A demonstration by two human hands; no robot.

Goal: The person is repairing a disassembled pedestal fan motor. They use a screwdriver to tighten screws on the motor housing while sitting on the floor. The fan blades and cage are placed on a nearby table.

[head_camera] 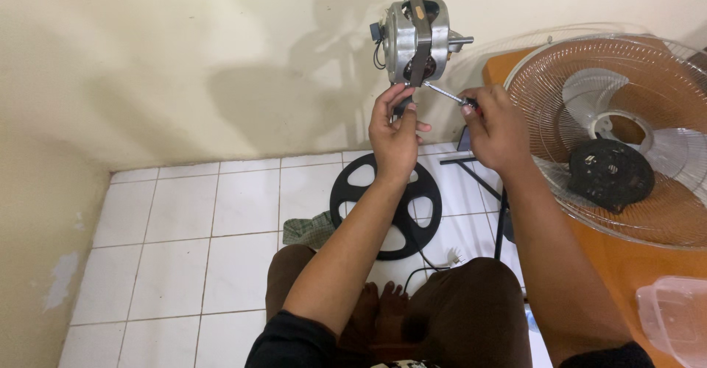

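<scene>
My left hand (395, 134) grips the heavy, rigid fan motor (417, 40) from below at upper centre, while my right hand (495, 129) is closed on the screwdriver (449, 96).

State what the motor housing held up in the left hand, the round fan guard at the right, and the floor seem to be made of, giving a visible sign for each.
Motor housing: bare metal, likely; silvery, dull sheen. Fan guard: thin wire, probably metal; fine radiating spokes that glint. Floor: glazed ceramic tile, probably; white squares with grout lines.

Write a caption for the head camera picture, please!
Left hand holds a fan motor up; right hand works a screwdriver into it.
</scene>
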